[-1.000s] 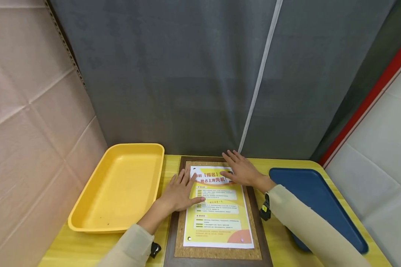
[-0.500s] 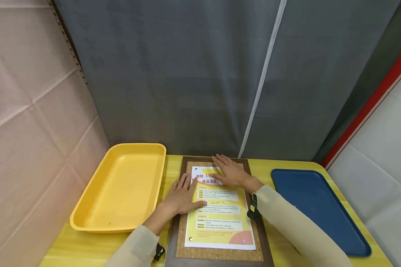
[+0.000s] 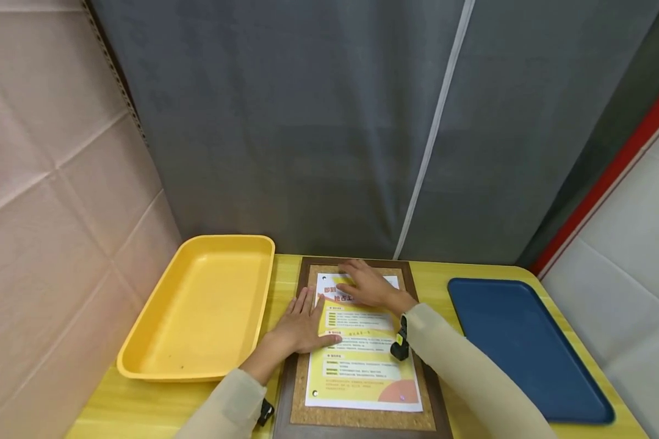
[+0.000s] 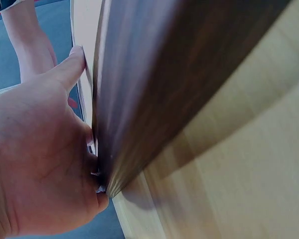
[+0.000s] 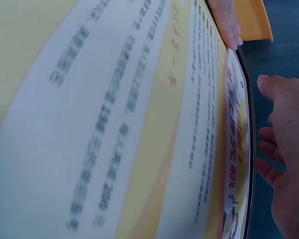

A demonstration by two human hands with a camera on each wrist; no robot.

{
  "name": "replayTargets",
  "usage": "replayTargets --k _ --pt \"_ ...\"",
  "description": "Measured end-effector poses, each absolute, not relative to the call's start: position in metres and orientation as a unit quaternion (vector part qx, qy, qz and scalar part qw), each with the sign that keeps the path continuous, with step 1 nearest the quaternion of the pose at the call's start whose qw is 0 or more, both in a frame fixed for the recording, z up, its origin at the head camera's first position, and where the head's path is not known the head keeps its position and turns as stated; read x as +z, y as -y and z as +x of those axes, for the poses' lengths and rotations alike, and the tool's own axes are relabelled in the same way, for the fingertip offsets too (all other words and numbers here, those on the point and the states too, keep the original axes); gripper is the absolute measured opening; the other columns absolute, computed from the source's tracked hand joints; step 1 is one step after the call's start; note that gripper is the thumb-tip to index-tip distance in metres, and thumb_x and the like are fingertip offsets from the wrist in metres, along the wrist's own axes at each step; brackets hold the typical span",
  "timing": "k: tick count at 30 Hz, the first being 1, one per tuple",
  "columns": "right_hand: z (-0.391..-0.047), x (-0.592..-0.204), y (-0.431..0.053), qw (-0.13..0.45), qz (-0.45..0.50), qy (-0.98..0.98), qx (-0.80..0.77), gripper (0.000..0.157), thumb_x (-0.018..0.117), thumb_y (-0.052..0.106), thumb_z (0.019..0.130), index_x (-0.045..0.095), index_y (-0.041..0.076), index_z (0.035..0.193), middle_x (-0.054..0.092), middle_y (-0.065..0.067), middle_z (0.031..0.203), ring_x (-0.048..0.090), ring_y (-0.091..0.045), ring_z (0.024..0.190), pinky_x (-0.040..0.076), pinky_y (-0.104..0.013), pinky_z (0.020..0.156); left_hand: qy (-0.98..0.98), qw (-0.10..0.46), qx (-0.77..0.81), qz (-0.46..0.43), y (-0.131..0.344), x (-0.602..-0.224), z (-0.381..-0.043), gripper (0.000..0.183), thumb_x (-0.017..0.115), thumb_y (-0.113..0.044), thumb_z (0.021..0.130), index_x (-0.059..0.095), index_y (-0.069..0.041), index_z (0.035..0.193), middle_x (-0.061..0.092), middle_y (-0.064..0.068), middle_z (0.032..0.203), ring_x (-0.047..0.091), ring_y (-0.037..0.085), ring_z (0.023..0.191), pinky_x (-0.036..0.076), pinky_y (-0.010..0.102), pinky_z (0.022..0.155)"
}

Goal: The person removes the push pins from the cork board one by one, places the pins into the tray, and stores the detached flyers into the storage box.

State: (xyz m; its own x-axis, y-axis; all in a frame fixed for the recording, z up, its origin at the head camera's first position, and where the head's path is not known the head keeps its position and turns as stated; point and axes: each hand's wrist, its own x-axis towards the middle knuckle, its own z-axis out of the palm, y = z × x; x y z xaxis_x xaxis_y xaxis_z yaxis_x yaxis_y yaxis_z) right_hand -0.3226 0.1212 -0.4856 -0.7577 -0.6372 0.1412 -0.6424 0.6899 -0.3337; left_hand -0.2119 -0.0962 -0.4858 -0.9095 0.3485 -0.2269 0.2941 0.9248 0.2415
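Observation:
A yellow and white printed poster (image 3: 368, 372) lies on a cork board (image 3: 357, 417) with a dark brown wooden frame (image 3: 288, 390). My left hand (image 3: 302, 326) rests with spread fingers over the poster's left edge and the frame; its thumb reaches onto the paper. Over the poster's top part is my right hand (image 3: 369, 286), fingers pointing left and covering some of the red heading. In the right wrist view, a gap shows between the right hand (image 5: 289, 144) and the paper. Small pins sit at the poster's visible corners; neither hand holds anything.
To the left stands a deep yellow tray (image 3: 203, 305). A flat blue tray (image 3: 527, 347) lies to the right, partly behind the right sleeve (image 3: 472, 372). Behind the yellow wood-grain table (image 3: 428, 277) hangs a grey curtain (image 3: 307, 152), with pale cloth walls at both sides.
My right hand has moved left across the top of the poster, from its right side toward the upper left. My left hand has stayed nearly still on the left edge.

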Motion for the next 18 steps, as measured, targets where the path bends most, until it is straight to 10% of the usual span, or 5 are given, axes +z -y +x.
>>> replayTargets --k 18 --pt "-0.334 -0.506 -0.096 0.021 0.286 0.884 0.368 0.023 0.076 0.008 0.098 0.077 -0.003 0.119 0.071 -0.010 0.102 0.062 -0.013 0.083 0.053 -0.027 0.076 -0.969 0.129 0.122 0.174 0.098 -0.487 -0.209 0.113 0.058 -0.076 0.095 0.020 0.001 0.168 0.002 0.024 0.176 -0.001 0.041 0.164 0.010 0.055 0.131"
